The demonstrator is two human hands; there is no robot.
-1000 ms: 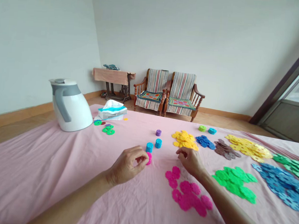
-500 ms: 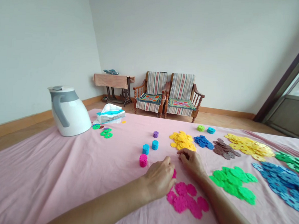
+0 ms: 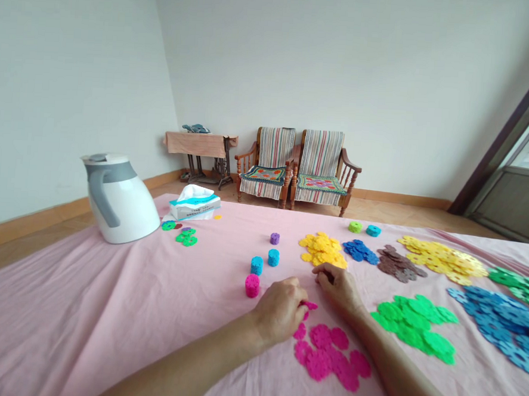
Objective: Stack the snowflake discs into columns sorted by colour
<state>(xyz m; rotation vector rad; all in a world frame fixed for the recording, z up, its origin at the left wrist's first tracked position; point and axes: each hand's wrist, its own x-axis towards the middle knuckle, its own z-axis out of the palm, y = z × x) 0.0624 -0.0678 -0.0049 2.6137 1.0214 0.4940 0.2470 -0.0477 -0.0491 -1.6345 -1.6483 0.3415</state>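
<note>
My left hand (image 3: 281,308) is curled at the near edge of a pile of flat magenta discs (image 3: 330,357), pinching one magenta disc (image 3: 310,306) that sticks out past its fingers. My right hand (image 3: 337,286) rests just beyond it with its fingers closed on something I cannot make out. A short stack of magenta discs (image 3: 252,285) stands on the pink cloth (image 3: 105,308) to the left of my hands, with two light-blue stacks (image 3: 265,261) and a purple one (image 3: 274,238) behind it.
Sorted piles lie to the right: yellow (image 3: 323,249), dark blue (image 3: 358,250), brown (image 3: 395,263), green (image 3: 418,324), blue (image 3: 503,320). A white kettle (image 3: 116,198) and a tissue pack (image 3: 195,203) stand at the left. Two striped armchairs (image 3: 300,167) are against the far wall.
My left hand let go of the magenta stack and moved right to the magenta pile, where it now pinches a single disc. My right hand has stayed put.
</note>
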